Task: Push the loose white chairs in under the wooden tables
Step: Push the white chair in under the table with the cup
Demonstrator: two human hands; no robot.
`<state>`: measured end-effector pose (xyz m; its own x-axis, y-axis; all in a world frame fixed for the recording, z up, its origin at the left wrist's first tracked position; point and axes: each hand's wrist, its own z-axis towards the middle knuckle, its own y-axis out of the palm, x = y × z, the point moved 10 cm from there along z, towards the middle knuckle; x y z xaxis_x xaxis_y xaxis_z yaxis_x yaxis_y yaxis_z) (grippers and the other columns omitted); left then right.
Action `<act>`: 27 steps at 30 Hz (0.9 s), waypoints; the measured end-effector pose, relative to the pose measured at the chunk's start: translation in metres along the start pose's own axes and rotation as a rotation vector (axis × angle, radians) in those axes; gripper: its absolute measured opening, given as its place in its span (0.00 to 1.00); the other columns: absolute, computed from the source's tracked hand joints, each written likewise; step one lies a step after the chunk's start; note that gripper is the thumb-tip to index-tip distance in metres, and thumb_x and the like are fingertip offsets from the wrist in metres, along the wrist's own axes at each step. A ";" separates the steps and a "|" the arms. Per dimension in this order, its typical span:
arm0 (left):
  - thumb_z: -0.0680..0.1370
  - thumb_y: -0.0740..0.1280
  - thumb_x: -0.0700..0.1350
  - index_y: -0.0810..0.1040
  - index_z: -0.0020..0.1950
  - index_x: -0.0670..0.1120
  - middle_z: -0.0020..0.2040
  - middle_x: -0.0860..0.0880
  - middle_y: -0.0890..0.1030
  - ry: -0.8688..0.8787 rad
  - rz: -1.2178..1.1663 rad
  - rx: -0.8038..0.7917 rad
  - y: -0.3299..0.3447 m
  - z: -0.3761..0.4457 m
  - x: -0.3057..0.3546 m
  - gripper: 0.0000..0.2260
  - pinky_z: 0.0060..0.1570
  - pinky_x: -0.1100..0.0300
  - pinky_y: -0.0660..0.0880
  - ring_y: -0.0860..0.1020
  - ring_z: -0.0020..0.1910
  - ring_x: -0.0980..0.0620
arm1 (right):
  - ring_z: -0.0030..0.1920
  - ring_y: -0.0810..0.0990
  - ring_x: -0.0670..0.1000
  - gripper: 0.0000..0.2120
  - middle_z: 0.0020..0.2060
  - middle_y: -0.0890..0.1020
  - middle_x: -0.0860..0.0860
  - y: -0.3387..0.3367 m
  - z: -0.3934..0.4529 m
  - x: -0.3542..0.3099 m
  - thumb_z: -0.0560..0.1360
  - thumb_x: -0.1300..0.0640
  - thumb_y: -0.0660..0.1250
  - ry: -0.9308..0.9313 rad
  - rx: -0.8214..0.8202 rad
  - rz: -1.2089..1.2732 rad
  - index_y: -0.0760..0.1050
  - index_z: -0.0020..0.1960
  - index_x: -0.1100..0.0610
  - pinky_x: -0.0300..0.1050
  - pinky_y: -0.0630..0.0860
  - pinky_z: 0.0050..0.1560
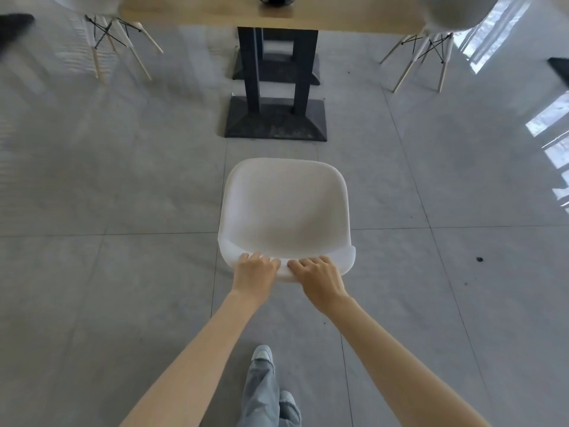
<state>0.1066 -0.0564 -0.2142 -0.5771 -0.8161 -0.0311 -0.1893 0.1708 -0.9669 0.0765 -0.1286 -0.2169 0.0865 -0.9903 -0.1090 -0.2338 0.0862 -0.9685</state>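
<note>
Left chair (117, 29) sits at the wooden table (215, 12), left edge. Left hand (254, 269) and right hand (320, 277), fingers curled over the backrest rim of the loose white chair (284, 211). It stands on open floor, short of the table pedestal (275, 118); push-in not done. Right chair (446, 16) at the right edge.

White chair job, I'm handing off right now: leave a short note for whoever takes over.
Left hand and right hand both grip the backrest top of the white chair.
The chair stands on open floor, facing the wooden table, short of the table's dark base.
Done: chair lined up with the table.
Left: push it straight in under the top. Two more chairs flank the table; whether they need pushing is unclear.
</note>
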 end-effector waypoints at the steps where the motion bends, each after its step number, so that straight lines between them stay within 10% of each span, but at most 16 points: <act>1: 0.48 0.79 0.42 0.80 0.30 0.52 0.24 0.53 0.79 0.004 0.001 0.020 0.000 0.002 0.000 0.16 0.31 0.65 0.72 0.79 0.27 0.53 | 0.25 0.80 0.54 0.16 0.24 0.80 0.49 -0.002 0.000 -0.001 0.52 0.67 0.75 -0.008 0.015 0.001 0.78 0.37 0.55 0.40 0.74 0.29; 8: 0.48 0.79 0.42 0.79 0.25 0.51 0.17 0.52 0.74 0.040 -0.029 0.124 -0.018 0.022 0.001 0.13 0.23 0.69 0.67 0.74 0.16 0.53 | 0.15 0.72 0.48 0.21 0.17 0.74 0.46 -0.026 0.017 0.008 0.40 0.62 0.78 -0.040 0.087 -0.027 0.77 0.31 0.50 0.33 0.55 0.23; 18: 0.47 0.78 0.40 0.77 0.23 0.49 0.16 0.51 0.73 0.039 -0.056 0.162 -0.031 0.040 -0.008 0.12 0.23 0.68 0.68 0.73 0.15 0.52 | 0.16 0.73 0.48 0.21 0.18 0.75 0.46 -0.039 0.038 0.014 0.43 0.60 0.79 -0.109 0.116 -0.030 0.78 0.33 0.49 0.32 0.63 0.17; 27: 0.45 0.78 0.39 0.76 0.23 0.49 0.16 0.51 0.73 0.002 -0.060 0.156 -0.044 0.095 -0.034 0.14 0.23 0.67 0.68 0.73 0.15 0.52 | 0.15 0.71 0.47 0.21 0.17 0.73 0.47 -0.053 0.094 0.033 0.41 0.61 0.78 -0.093 0.118 -0.077 0.77 0.31 0.49 0.33 0.51 0.24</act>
<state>0.2095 -0.0888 -0.1947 -0.5700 -0.8212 0.0277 -0.0974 0.0340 -0.9947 0.1827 -0.1555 -0.1907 0.1900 -0.9806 -0.0489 -0.1086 0.0285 -0.9937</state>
